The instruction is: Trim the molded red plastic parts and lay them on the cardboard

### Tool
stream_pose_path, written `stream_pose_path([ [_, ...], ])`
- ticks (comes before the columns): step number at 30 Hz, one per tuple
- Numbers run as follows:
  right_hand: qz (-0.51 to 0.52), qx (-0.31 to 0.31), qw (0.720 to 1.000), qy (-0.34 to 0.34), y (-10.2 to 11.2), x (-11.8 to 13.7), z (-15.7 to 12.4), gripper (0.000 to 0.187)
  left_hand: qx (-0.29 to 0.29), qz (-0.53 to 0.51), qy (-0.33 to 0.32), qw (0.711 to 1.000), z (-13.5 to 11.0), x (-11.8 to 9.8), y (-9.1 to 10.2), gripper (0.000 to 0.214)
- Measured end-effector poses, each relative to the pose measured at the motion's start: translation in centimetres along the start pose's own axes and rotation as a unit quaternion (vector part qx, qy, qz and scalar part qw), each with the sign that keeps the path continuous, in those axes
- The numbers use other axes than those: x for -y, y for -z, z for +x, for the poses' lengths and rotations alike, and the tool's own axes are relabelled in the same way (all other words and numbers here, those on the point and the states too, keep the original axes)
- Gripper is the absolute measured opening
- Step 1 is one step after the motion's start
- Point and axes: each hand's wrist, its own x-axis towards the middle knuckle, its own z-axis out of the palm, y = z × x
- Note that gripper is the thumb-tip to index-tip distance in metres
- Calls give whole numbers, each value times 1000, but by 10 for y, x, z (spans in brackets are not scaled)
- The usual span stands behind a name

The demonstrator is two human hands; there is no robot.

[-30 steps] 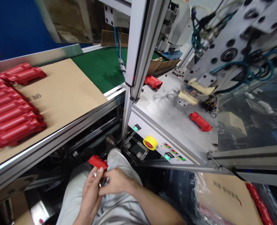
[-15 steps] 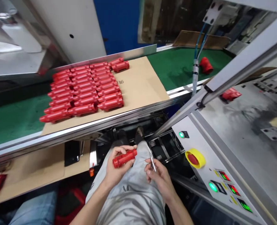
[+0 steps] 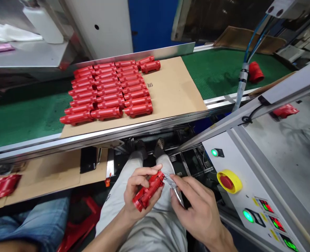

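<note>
Over my lap, my left hand [image 3: 136, 189] is closed round a red plastic tube-shaped part [image 3: 148, 191], which tilts up to the right. My right hand [image 3: 197, 206] pinches a small metal tool [image 3: 176, 190] whose tip touches the upper end of that part. Rows of several like red parts [image 3: 110, 89] lie side by side on a cardboard sheet [image 3: 176, 91] on the green conveyor belt [image 3: 218, 70] in front of me.
A control panel with a yellow-ringed red stop button [image 3: 228, 181] and green lights [image 3: 248, 215] stands at my right. Single red parts lie on the belt [image 3: 256, 71] and the machine table [image 3: 284, 111]. Another person's blue-jeaned leg [image 3: 26, 227] is at lower left. A dark phone [image 3: 88, 159] lies on a lower cardboard shelf.
The view swung left from the machine to the belt. My left hand turned the red part from level to tilted, and my right hand brought the metal tool against its end.
</note>
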Motion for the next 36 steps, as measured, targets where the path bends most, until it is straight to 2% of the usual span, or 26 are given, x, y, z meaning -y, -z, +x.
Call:
stream_pose_path([
  [11,-3,8,1000,25,1,1,-3,51,6,18,-27,999,-2,-1,1,52],
  [36,-30,26,998,41,4,-4,-6,52,-9,66,-18,998,-12,5,0,52],
])
